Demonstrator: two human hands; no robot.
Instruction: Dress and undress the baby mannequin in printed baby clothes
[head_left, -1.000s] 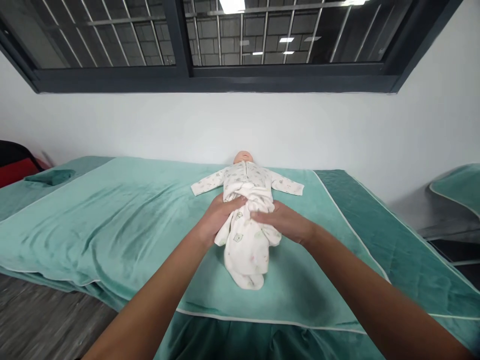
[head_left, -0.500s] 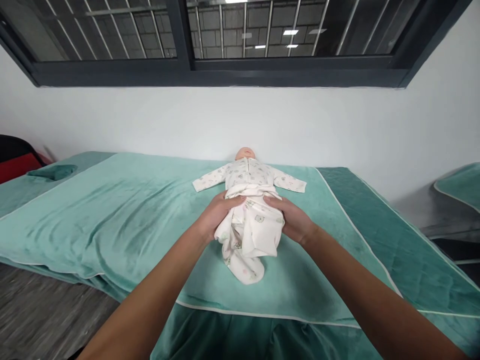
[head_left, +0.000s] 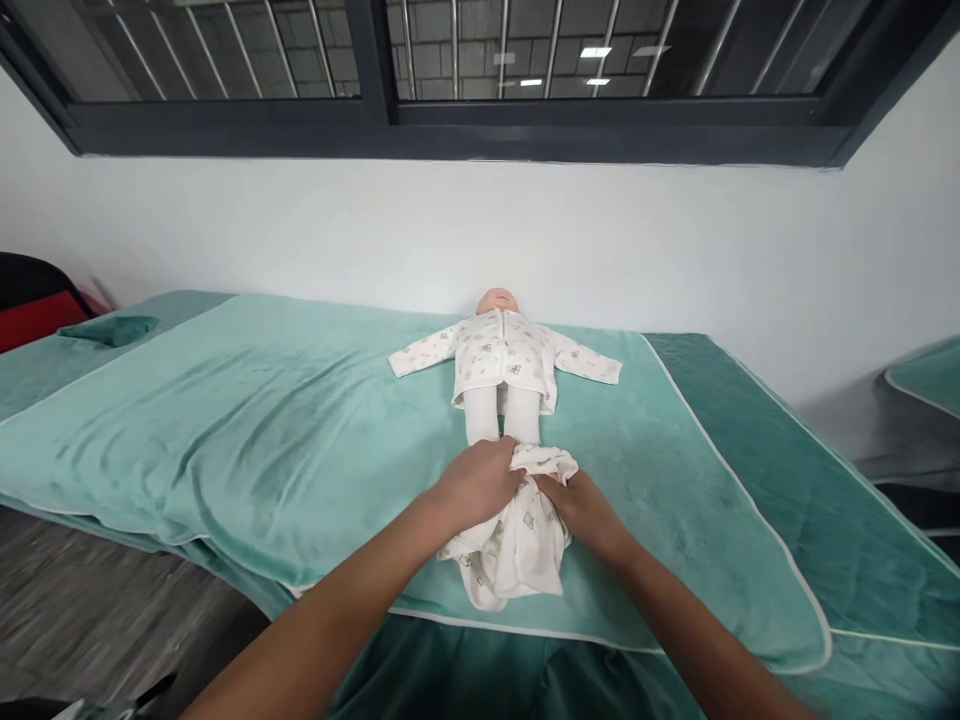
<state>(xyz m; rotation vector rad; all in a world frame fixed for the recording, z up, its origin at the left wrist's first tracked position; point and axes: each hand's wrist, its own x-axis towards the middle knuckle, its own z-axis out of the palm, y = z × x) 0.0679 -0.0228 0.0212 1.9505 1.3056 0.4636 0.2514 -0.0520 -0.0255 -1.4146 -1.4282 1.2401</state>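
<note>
A baby doll (head_left: 497, 300) lies on its back with its arms spread. It wears a white printed baby jacket (head_left: 504, 352), and its white legs (head_left: 481, 412) show below the hem. White printed baby pants (head_left: 529, 545) are bunched below the knees, and the doll's feet are hidden. My left hand (head_left: 484, 484) is closed on the pants' gathered waistband from the left, beside the lower leg. On the right edge of the same waistband, my right hand (head_left: 586, 512) grips with the thumb on top.
Under the doll is a light green plush blanket (head_left: 300, 430) with a pale edging, rumpled on the left. Darker green bedding (head_left: 810, 500) extends to the right. A white wall (head_left: 300, 230) and a dark window frame (head_left: 480, 135) stand behind. A red and black object (head_left: 34, 310) is at far left.
Both hands have drawn the pants down from the doll's waist to its lower legs, toward me. The jacket's hem and the white legs are now uncovered.
</note>
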